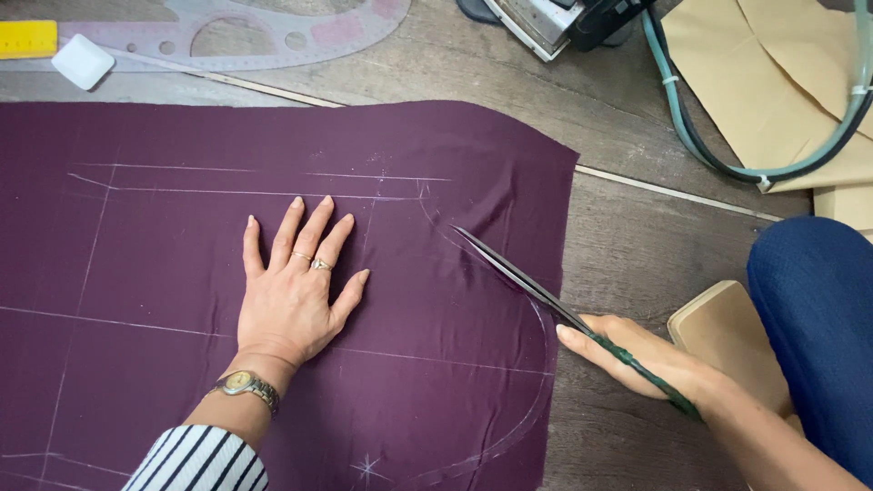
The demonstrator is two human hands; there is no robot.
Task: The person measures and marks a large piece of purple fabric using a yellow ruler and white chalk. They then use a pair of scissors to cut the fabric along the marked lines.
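Observation:
A dark purple fabric (pixel 164 300) marked with white chalk lines lies flat on a wooden floor. My left hand (pixel 296 286) presses flat on it, fingers spread, with rings and a wristwatch. My right hand (pixel 641 359) grips green-handled scissors (pixel 527 282) at the fabric's right edge. Their long blades lie nearly together along a curved chalk line, points toward the upper left.
A clear curved ruler (pixel 273 32), a yellow ruler (pixel 27 38) and a white chalk block (pixel 82 61) lie beyond the fabric. An iron (pixel 555 23) with a green hose (pixel 700 136), tan paper pieces (pixel 755 64) and a blue-clothed knee (pixel 818 318) sit at right.

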